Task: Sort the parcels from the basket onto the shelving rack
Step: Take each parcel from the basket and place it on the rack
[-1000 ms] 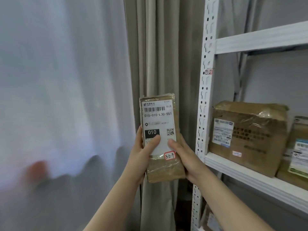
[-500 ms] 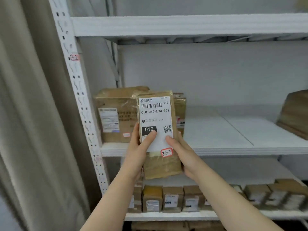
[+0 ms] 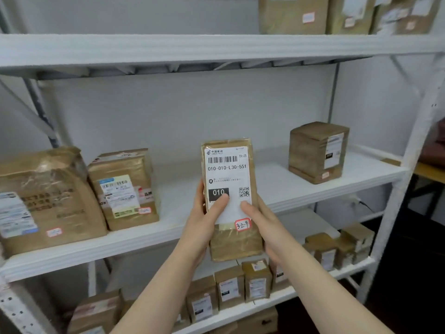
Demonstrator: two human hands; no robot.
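Flat parcel [image 3: 230, 189] upright before the middle shelf [image 3: 289, 189], not yet on it — left hand [image 3: 204, 227] and right hand [image 3: 269, 232] grip its lower half, fingers curled round it. Risk: thin and tall; stood on end in the bare gap, unsupported, it could topple forward.

Your white shelving rack [image 3: 409, 131] fills the frame. On its middle shelf [image 3: 120, 239], at the left of the frame, a large brown parcel [image 3: 43, 201] stands with a smaller taped parcel [image 3: 125, 189] just beside it on the right. Well apart, at the right of the frame, a cube-shaped box [image 3: 317, 153] sits alone. On the top shelf [image 3: 168, 48], upper right, you have brown boxes [image 3: 293, 13] side by side. The lower shelf [image 3: 346, 271], at the bottom of the frame, carries a row of small labelled boxes [image 3: 255, 283].
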